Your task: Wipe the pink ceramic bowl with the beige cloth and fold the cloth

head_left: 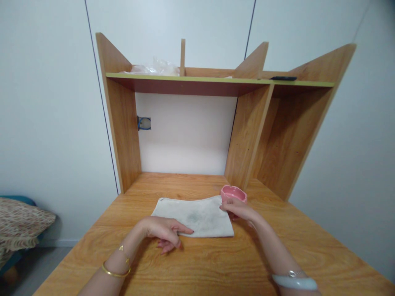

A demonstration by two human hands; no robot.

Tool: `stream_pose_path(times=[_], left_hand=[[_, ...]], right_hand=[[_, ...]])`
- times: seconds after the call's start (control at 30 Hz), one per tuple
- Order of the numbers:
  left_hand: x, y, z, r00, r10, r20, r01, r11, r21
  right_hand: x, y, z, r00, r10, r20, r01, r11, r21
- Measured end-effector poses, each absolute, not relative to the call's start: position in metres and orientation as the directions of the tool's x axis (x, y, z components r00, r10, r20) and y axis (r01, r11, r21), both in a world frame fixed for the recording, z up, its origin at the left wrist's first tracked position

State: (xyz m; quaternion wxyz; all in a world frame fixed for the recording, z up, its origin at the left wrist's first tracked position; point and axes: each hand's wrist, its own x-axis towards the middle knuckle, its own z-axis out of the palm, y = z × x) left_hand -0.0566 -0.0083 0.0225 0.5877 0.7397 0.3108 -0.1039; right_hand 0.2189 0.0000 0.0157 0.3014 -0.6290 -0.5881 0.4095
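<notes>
A whitish cloth (203, 218) with a faint greenish-grey stain lies flat on the wooden desk. My left hand (163, 232) is at its lower left, the index finger stretched out onto the lower edge and the other fingers loosely bent, holding nothing. At the cloth's right edge, my right hand (237, 209) pinches the fabric between thumb and fingers near the upper right corner. Just behind that hand stands a pink ashtray-like dish (234, 193) with a notched rim, partly covered by the hand.
The wooden desk (197, 271) carries a shelf unit (191, 84) at the back. On its upper shelf lie a clear plastic bag (157, 67) and a flat black object (283, 78). An open wall socket box (144, 123) shows wires. Patterned fabric (24, 222) is at far left.
</notes>
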Motion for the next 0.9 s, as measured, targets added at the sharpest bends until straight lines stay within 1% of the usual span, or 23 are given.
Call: stream_pose_path(times=[0.1, 0.17, 0.27, 0.33, 0.43, 0.5, 0.57, 0.6, 0.63, 0.67, 0.7, 0.73, 0.8, 0.9], left_hand=[[-0.052, -0.008, 0.02, 0.824, 0.298, -0.482, 0.527, -0.092, 0.845], [-0.054, -0.009, 0.022, 0.859, 0.297, -0.418, 0.455, -0.068, 0.888], [-0.06, -0.01, 0.028, 0.897, 0.34, -0.281, 0.313, -0.043, 0.949], [-0.063, -0.012, 0.031, 0.897, 0.382, -0.224, 0.261, -0.047, 0.964], [-0.063, -0.013, 0.031, 0.879, 0.433, -0.199, 0.267, -0.101, 0.958], [-0.063, -0.009, 0.029, 0.848, 0.496, -0.186, 0.299, -0.157, 0.941], [-0.063, -0.001, 0.025, 0.757, 0.637, -0.145, 0.358, -0.218, 0.908], [-0.063, 0.004, 0.022, 0.665, 0.74, -0.102, 0.407, -0.245, 0.88], [-0.065, 0.01, 0.018, 0.533, 0.845, -0.046, 0.487, -0.262, 0.833], [-0.066, 0.016, 0.015, 0.352, 0.936, 0.009, 0.607, -0.236, 0.759], [-0.069, 0.021, 0.012, 0.16, 0.984, 0.079, 0.727, -0.171, 0.665], [-0.071, 0.025, 0.009, 0.093, 0.989, 0.115, 0.763, -0.145, 0.63], [-0.075, 0.029, 0.005, 0.012, 0.991, 0.131, 0.812, -0.086, 0.578], [-0.077, 0.027, 0.002, -0.007, 0.993, 0.114, 0.847, -0.054, 0.529]], right_hand=[[0.224, -0.002, 0.023, -0.055, 0.988, -0.141, 0.436, -0.103, -0.894], [0.228, -0.002, 0.028, -0.072, 0.987, -0.141, 0.409, -0.1, -0.907], [0.232, -0.003, 0.034, -0.066, 0.985, -0.161, 0.415, -0.12, -0.902], [0.234, -0.004, 0.038, -0.06, 0.984, -0.168, 0.426, -0.127, -0.896], [0.233, -0.007, 0.048, -0.059, 0.986, -0.153, 0.43, -0.114, -0.896], [0.229, -0.009, 0.057, -0.049, 0.989, -0.139, 0.43, -0.105, -0.897], [0.222, -0.01, 0.067, -0.036, 0.992, -0.122, 0.435, -0.094, -0.895], [0.218, -0.009, 0.072, -0.03, 0.993, -0.111, 0.44, -0.087, -0.894], [0.214, -0.008, 0.076, -0.024, 0.995, -0.099, 0.446, -0.078, -0.892], [0.209, -0.007, 0.079, -0.02, 0.996, -0.087, 0.453, -0.068, -0.889], [0.204, -0.005, 0.082, -0.017, 0.997, -0.076, 0.459, -0.06, -0.886], [0.198, -0.003, 0.084, -0.019, 0.997, -0.07, 0.466, -0.053, -0.883], [0.184, 0.002, 0.087, -0.041, 0.997, -0.066, 0.481, -0.038, -0.876], [0.16, 0.01, 0.09, -0.083, 0.994, -0.072, 0.519, -0.018, -0.855]])
